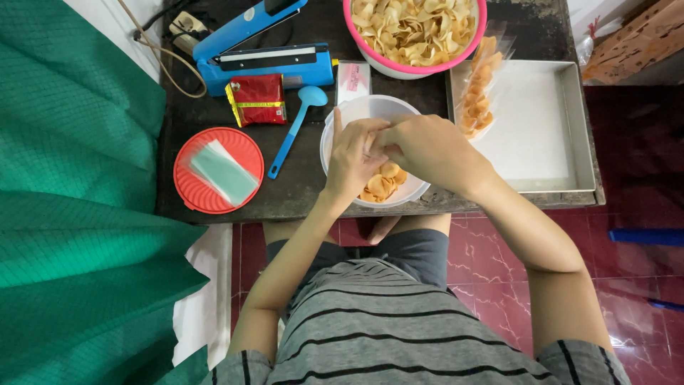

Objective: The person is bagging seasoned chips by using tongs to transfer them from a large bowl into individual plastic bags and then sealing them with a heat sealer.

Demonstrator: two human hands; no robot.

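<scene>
Dark worn desk [306, 192] over red floor tiles. Both hands meet above the white bowl [370, 110] of chips; left hand [353, 160] and right hand [427, 150] pinch together, can't tell what's gripped. Pink bowl [470, 43] is heaped.

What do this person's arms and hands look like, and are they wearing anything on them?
Both arms are bare down to the hands: no gloves, watch or rings show on the left hand or right hand. Short sleeves of a grey shirt with thin dark stripes end near the elbows.
</scene>
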